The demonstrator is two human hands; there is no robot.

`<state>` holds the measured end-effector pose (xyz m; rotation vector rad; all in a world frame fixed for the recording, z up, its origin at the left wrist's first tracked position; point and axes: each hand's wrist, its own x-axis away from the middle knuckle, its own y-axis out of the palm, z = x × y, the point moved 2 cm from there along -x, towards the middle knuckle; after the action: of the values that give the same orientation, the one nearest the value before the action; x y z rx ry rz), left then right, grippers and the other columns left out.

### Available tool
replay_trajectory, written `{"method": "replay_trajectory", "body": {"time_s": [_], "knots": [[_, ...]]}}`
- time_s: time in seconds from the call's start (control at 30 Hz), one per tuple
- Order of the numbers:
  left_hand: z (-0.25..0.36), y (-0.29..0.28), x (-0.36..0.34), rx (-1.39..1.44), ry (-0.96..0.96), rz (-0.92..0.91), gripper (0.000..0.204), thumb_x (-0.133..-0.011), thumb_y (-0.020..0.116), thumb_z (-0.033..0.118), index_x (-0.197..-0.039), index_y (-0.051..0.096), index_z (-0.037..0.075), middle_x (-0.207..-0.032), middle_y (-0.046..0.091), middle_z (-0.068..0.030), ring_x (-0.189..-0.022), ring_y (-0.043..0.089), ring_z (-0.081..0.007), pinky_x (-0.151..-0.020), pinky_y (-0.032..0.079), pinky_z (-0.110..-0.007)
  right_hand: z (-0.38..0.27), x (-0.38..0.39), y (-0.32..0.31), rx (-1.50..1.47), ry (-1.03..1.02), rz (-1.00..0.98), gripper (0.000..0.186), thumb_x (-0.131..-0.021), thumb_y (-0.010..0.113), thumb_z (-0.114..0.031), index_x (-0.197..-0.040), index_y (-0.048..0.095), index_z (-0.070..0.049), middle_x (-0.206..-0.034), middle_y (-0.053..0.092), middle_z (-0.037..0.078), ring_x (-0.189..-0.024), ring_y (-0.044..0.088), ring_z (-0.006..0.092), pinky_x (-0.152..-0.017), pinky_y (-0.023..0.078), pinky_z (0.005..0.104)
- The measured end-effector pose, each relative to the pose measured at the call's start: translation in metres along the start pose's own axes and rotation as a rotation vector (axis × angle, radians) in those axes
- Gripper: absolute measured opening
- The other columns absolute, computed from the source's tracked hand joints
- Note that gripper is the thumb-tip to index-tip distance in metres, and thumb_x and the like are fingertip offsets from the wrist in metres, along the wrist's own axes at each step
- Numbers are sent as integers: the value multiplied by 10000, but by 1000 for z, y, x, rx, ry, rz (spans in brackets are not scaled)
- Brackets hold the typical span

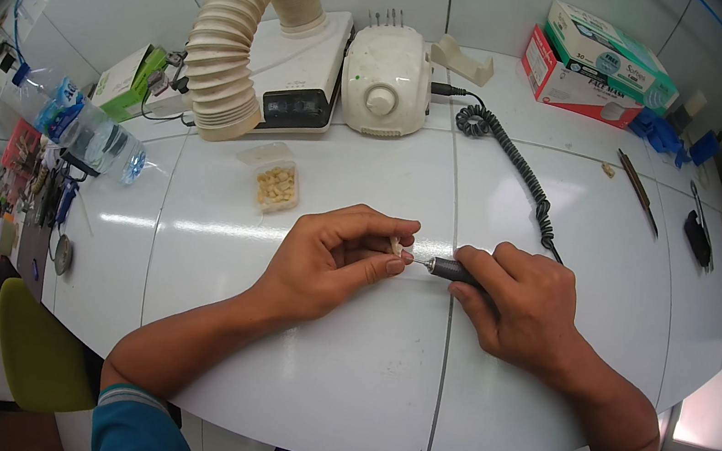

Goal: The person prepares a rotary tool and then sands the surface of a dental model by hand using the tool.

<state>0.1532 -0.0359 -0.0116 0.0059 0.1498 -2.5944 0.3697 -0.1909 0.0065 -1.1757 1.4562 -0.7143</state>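
Note:
Between the fingertips of my left hand (pixel 324 257) is a small cream-coloured piece (pixel 396 246) that looks like a dental crown, partly hidden by the fingers. My right hand (pixel 521 303) is wrapped round a dark rotary handpiece (pixel 451 271), which points left. Its thin metal bur (pixel 419 261) reaches to the fingertips of my left hand, close to the piece; whether it touches cannot be made out. A coiled black cord (pixel 525 175) runs from behind my right hand to a white control unit (pixel 388 82) with a round knob and several burs on top. An opened clear plastic box (pixel 278 188) holds many similar cream pieces.
A ribbed extraction hose (pixel 220 49) arches from a white machine (pixel 312 80) at the back. Mask boxes (pixel 596 65) are stacked back right, near a brown slim tool (pixel 638 192) and tweezers (pixel 700 227). A water bottle (pixel 84 127) lies tilted at left.

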Motion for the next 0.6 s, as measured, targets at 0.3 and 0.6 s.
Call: {"method": "replay_trajectory", "body": {"time_s": [0.3, 0.6], "knots": [[5, 0, -1, -105, 5, -42, 431, -1020, 722, -75, -1446, 703, -13, -1378, 654, -128, -1298, 703, -193, -1153, 590, -314, -1, 0, 0, 39, -5, -14, 240, -992, 817, -354, -1129, 750, -168, -775, 579, 18, -585, 594, 204, -546, 445, 389], [0, 4, 0, -84, 19, 1, 405, -1039, 687, -77, -1440, 702, -21, -1405, 615, -127, -1300, 714, -219, -1156, 596, -324, -4, 0, 0, 80, -14, -37, 237, -995, 814, -358, -1131, 742, -177, -770, 587, 24, -592, 608, 201, -552, 455, 383]]}}
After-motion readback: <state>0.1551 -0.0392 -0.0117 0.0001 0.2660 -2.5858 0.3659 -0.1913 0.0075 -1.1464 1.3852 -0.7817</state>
